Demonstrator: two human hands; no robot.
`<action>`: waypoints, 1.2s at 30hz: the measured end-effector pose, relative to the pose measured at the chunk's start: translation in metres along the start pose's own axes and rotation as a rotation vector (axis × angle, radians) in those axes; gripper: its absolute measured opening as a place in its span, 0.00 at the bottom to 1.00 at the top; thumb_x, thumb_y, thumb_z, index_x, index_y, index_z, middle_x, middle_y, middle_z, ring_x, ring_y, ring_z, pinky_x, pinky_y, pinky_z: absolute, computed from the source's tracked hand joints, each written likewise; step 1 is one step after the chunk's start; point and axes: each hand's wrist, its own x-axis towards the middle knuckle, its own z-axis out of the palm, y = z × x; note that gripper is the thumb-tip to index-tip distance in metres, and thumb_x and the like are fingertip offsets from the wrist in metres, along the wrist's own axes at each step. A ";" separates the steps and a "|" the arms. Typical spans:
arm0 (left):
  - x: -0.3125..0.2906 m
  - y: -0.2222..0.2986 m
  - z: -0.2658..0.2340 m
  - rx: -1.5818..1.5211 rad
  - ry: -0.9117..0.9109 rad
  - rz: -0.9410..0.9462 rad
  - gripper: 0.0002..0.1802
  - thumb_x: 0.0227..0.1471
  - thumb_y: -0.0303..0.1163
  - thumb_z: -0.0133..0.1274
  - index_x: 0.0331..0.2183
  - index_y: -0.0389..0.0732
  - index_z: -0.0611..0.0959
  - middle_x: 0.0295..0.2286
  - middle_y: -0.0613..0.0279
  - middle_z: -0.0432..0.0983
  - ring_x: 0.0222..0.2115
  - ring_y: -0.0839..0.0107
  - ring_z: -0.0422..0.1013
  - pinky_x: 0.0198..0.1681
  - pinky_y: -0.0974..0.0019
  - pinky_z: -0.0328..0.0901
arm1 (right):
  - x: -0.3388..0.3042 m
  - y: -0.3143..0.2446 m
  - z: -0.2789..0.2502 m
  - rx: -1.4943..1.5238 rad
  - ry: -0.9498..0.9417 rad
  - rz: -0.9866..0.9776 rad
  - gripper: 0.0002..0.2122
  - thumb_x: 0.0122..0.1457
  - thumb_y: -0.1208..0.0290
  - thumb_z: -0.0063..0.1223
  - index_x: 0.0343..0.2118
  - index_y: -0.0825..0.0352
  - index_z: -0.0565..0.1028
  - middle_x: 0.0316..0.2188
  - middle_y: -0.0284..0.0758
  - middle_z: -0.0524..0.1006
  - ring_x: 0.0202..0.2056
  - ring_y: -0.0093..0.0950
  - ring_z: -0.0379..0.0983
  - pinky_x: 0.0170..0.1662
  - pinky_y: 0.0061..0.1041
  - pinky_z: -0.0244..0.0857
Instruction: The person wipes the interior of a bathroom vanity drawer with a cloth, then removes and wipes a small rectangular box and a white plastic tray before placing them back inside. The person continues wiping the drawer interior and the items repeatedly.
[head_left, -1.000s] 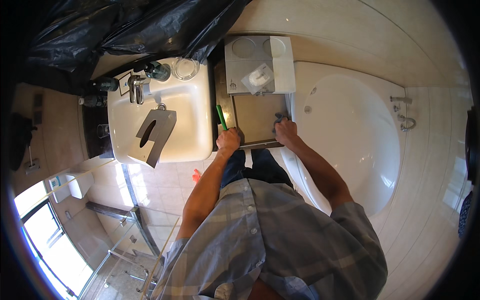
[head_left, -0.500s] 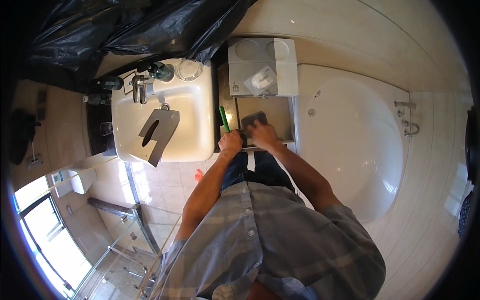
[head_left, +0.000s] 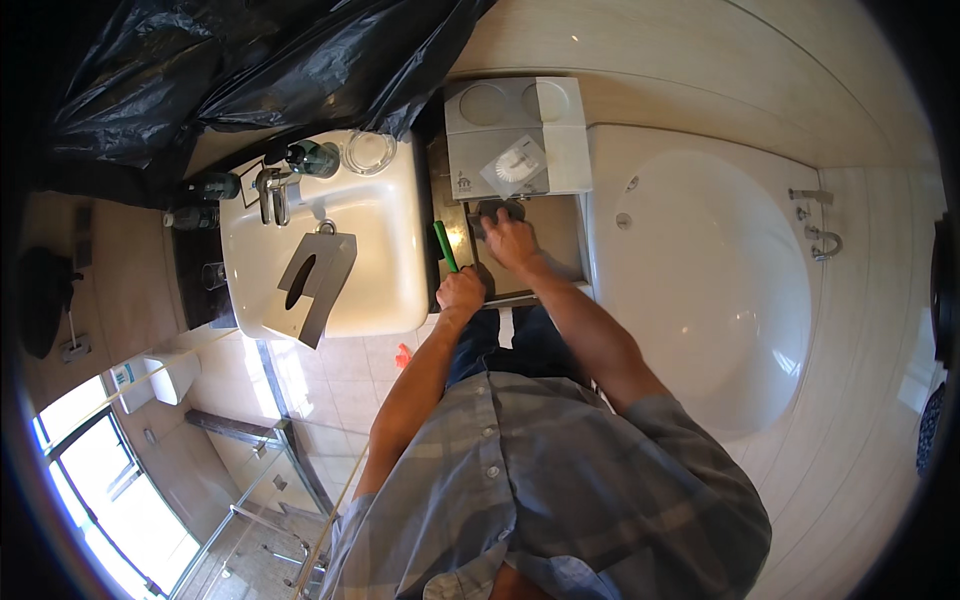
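Observation:
A drawer (head_left: 560, 235) stands pulled out in front of me, between the washbasin and the bathtub. Over its near left corner, my left hand (head_left: 461, 290) is closed around a slim green stick (head_left: 445, 245) that points away from me. Whatever is under that fist is hidden. Further into the drawer, my right hand (head_left: 512, 242) reaches forward with its fingers on a dark, flat, rounded piece (head_left: 490, 213), partly covered by them. That piece lies close to a grey and white box (head_left: 497, 110), on which rests a small clear packet with a white item (head_left: 515, 166).
On the left is a white washbasin (head_left: 400, 280) with a grey tissue box (head_left: 325, 285) across it. Bottles (head_left: 318, 158) and a glass dish (head_left: 370, 152) line its back rim. A white bathtub (head_left: 700, 300) borders the right; black plastic sheeting (head_left: 290, 70) hangs behind.
My right hand has moved forward and slightly left, and the dark flat piece has shifted with it toward the grey and white box. My left hand keeps the green stick in about the same place.

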 end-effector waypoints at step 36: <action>-0.045 0.057 0.042 -0.003 0.145 0.738 0.10 0.46 0.35 0.61 0.33 0.44 0.83 0.40 0.56 0.74 0.46 0.55 0.71 0.45 0.52 0.70 | -0.138 0.079 -0.128 1.571 0.070 1.112 0.11 0.61 0.61 0.52 0.32 0.64 0.72 0.16 0.30 0.69 0.11 0.20 0.60 0.16 0.24 0.57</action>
